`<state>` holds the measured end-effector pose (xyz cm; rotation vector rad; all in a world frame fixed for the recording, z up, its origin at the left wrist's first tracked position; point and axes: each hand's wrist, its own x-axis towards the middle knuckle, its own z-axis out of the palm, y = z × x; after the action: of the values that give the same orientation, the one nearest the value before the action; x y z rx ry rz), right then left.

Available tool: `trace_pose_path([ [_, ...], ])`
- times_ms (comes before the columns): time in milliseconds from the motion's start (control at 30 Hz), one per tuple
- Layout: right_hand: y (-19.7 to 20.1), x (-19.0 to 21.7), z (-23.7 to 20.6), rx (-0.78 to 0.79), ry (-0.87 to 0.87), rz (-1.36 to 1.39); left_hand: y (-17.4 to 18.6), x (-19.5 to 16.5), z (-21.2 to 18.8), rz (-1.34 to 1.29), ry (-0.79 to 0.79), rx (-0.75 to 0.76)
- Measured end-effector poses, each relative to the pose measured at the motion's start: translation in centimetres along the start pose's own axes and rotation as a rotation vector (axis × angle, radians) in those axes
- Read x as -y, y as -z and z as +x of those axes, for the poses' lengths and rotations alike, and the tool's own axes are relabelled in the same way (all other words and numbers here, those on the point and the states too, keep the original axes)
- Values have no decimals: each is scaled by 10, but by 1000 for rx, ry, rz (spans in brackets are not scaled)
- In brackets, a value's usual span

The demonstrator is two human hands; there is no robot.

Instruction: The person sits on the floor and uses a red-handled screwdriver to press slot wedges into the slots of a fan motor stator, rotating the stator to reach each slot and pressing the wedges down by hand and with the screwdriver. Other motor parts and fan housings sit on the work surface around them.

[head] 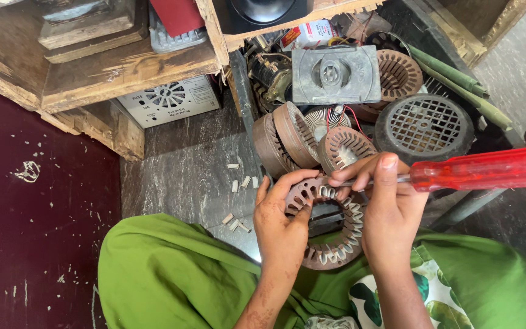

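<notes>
The round, rust-brown laminated steel stator core (pixel 330 222) rests on the lap, against the green cloth garment (pixel 165 274). The left hand (pixel 281 222) grips its rim, thumb hooked into the bore. The right hand (pixel 388 207) pinches the steel shank of the screwdriver with the translucent red plastic handle (pixel 482 170), tip at the upper slots.

Judged from this grip, keep the core braced firmly and the tip shallow and in line with the slot, so that the pale paper slot liners do not tear.

Small whitish liner offcuts (pixel 238 183) lie on the grey marbled stone floor (pixel 184 164). More ribbed stator cores (pixel 287 137) and a round grey mesh fan guard (pixel 424 125) lie beyond.
</notes>
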<state>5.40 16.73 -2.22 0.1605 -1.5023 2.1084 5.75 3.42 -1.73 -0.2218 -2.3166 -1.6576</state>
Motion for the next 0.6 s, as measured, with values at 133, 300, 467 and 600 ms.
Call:
trace_pose_path([
  [133,-3,0,-2,-20,0,-42,2,-2,2,58,-50,0],
  [300,-4,-2,1,-34,-26,-33,4,-3,4,90,-51,13],
  [467,-7,-5,7,-40,-44,-66,5,-3,6,95,-42,24],
  [600,-10,-3,8,-34,-37,-98,5,-4,7,94,-47,28],
])
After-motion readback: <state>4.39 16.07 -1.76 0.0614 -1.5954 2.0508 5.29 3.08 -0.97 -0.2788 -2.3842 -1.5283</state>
